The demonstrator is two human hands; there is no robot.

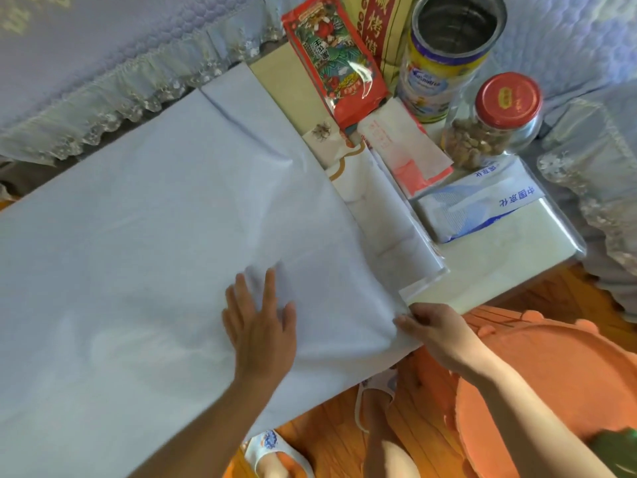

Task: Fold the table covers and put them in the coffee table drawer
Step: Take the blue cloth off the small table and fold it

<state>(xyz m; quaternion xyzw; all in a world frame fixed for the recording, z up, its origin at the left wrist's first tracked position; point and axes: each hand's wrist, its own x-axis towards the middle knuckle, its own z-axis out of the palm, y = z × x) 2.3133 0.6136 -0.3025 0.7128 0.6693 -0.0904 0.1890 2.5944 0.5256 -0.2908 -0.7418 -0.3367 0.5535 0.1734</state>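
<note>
Table cover [155, 219] abuts packets [406, 150], jar [493, 122].

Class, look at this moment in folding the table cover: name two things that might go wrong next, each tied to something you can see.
1. The right hand pinches only the corner of the white cover; it might slip and spoil the fold.
2. The cover's far edge lies near the red snack bag, open tin and red-lidded jar; a hard pull might topple them.

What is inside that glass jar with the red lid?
The glass jar holds light brown, nut-like pieces filling its lower part; exactly what they are is unclear. Its red lid is on, hiding the top.
</note>
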